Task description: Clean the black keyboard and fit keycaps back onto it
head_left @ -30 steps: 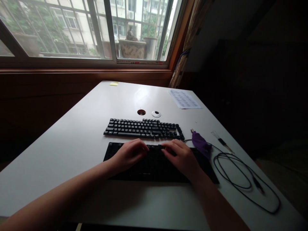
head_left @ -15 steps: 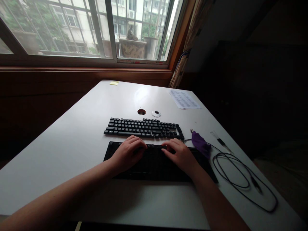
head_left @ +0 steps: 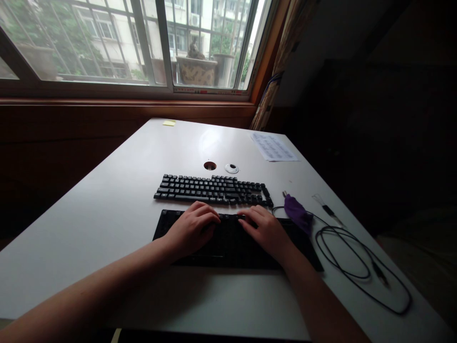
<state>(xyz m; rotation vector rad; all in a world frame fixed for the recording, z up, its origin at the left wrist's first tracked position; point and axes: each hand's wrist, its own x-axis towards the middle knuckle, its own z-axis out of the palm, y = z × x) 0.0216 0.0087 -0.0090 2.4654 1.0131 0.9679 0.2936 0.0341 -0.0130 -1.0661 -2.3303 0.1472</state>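
Here, left hand, right hand, both arched over keyboard base, grip closure unclear

Left of the keyboard base, the white tabletop offers open passage. Just beyond the base, keycap rows block the way; toward the right, a purple cloth and looped cable obstruct.

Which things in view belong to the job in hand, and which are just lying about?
In the job:
keyboard, under left hand and right hand
keys, set out in rows beyond it
perhaps cable and wire tool

Lying about, seemingly:
purple cloth
papers
yellow note
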